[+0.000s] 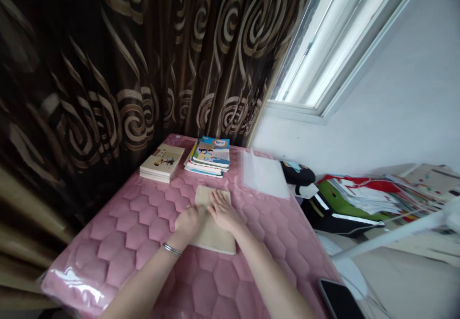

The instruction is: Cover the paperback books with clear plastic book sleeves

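Observation:
A plain beige exercise book (215,242) lies on the pink padded table cover (132,228), in front of me. My left hand (187,222), with a silver bangle on its wrist, is at the book's left edge; its fingers are curled closed there, partly hidden. Across the upper right of the book my right hand (223,212) lies flat, fingers stretched out and touching the cover. Behind stands a stack of beige booklets (163,162) with a small picture on top. Beside it is a pile of textbooks (212,153) with a blue cover uppermost.
Clear plastic sleeves (268,173) lie at the back right of the table. A black phone (339,300) rests near the right edge. Beyond that edge are a white stand (388,237), a black and green bag (338,209) and heaped papers (366,194). A patterned curtain (201,55) hangs behind.

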The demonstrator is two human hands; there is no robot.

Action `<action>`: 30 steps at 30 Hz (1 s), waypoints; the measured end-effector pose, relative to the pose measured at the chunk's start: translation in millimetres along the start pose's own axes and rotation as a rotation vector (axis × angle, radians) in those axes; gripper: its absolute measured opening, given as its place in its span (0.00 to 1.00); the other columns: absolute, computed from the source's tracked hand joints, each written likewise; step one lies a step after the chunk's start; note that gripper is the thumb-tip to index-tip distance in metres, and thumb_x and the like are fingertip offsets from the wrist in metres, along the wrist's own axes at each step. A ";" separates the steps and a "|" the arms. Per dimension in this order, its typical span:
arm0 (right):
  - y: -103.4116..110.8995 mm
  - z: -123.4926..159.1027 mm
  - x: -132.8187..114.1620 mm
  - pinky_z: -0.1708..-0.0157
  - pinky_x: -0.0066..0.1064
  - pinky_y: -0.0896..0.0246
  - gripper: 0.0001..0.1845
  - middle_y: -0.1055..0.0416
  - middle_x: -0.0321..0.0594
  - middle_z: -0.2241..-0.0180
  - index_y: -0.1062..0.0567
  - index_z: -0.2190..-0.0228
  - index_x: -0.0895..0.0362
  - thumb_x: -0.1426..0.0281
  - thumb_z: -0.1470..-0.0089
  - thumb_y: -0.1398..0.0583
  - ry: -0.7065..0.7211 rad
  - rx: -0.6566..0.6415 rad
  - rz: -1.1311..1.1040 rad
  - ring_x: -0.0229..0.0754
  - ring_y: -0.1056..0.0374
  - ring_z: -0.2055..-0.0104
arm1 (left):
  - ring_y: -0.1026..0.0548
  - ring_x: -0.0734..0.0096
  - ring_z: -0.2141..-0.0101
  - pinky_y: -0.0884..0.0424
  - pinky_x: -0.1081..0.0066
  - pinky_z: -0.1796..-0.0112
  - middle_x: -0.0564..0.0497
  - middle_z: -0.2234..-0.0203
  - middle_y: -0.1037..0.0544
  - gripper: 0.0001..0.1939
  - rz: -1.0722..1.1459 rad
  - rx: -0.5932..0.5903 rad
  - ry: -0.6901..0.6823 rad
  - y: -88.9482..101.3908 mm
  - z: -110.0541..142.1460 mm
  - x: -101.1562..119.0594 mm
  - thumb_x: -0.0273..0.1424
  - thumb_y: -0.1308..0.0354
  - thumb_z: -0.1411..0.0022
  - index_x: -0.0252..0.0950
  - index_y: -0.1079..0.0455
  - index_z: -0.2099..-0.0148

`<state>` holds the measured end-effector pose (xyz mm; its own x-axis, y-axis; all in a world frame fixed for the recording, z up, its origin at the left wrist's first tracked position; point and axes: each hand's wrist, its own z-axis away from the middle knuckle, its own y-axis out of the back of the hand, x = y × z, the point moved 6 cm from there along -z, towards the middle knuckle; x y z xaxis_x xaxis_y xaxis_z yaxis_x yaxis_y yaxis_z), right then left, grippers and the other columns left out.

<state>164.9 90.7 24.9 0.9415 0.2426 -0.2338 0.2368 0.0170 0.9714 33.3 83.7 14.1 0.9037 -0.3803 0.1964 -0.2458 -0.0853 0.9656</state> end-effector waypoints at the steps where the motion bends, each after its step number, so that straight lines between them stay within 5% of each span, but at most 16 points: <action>1: 2.6 -5.8 11.0 0.32 0.43 0.66 0.35 0.59 0.50 0.31 0.49 0.34 0.67 0.57 0.34 0.60 -0.052 -0.012 0.004 0.47 0.67 0.29 | 0.22 0.54 0.64 0.25 0.60 0.65 0.31 0.62 0.23 0.20 -0.001 -0.013 0.016 -1.2 0.8 -0.4 0.31 0.59 0.31 0.28 0.30 0.48; 6: 4.5 -17.5 33.9 0.33 0.45 0.68 0.35 0.62 0.50 0.31 0.51 0.34 0.68 0.59 0.34 0.62 -0.166 -0.050 -0.008 0.47 0.68 0.29 | 0.22 0.48 0.62 0.25 0.55 0.65 0.28 0.61 0.23 0.26 0.115 -0.018 0.190 0.9 6.8 -2.8 0.35 0.64 0.30 0.28 0.33 0.42; 10: 0.4 -15.6 30.4 0.33 0.47 0.68 0.34 0.59 0.50 0.31 0.49 0.34 0.67 0.60 0.35 0.61 -0.164 -0.006 0.003 0.47 0.67 0.29 | 0.23 0.47 0.58 0.30 0.47 0.54 0.28 0.58 0.23 0.27 0.007 0.033 0.296 16.7 5.4 7.8 0.27 0.65 0.32 0.24 0.37 0.38; 13: -2.2 -14.7 32.9 0.33 0.48 0.67 0.33 0.58 0.51 0.31 0.48 0.35 0.67 0.63 0.35 0.59 -0.151 0.019 0.004 0.48 0.67 0.29 | 0.31 0.47 0.44 0.45 0.44 0.41 0.31 0.42 0.32 0.27 -0.043 0.064 0.189 26.5 -10.8 37.0 0.23 0.64 0.34 0.28 0.37 0.37; 18: -7.0 -13.8 38.5 0.32 0.49 0.68 0.34 0.55 0.42 0.31 0.49 0.34 0.55 0.68 0.40 0.53 -0.077 -0.023 -0.004 0.47 0.64 0.29 | 0.50 0.55 0.33 0.47 0.57 0.37 0.37 0.32 0.50 0.32 0.226 -0.191 -0.020 5.4 -46.7 86.6 0.38 0.66 0.29 0.24 0.53 0.30; 22: -3.2 -12.2 36.6 0.32 0.50 0.70 0.33 0.57 0.41 0.31 0.50 0.33 0.55 0.67 0.39 0.54 -0.102 -0.012 -0.003 0.48 0.66 0.29 | 0.51 0.55 0.33 0.54 0.55 0.35 0.35 0.33 0.49 0.36 0.215 -0.182 0.080 -5.1 -58.7 75.0 0.44 0.71 0.29 0.21 0.53 0.31; 30: 0.5 -14.1 27.4 0.34 0.53 0.69 0.31 0.57 0.50 0.31 0.49 0.34 0.64 0.69 0.35 0.63 -0.156 0.013 0.049 0.49 0.68 0.29 | 0.51 0.59 0.33 0.58 0.59 0.34 0.36 0.33 0.47 0.33 0.083 -0.083 0.003 1.4 -59.9 44.3 0.39 0.69 0.29 0.20 0.50 0.32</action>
<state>187.4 111.1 19.6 0.9775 0.0890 -0.1910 0.1922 -0.0041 0.9814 94.0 122.0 34.3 0.8827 -0.3801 0.2764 -0.2897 0.0231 0.9568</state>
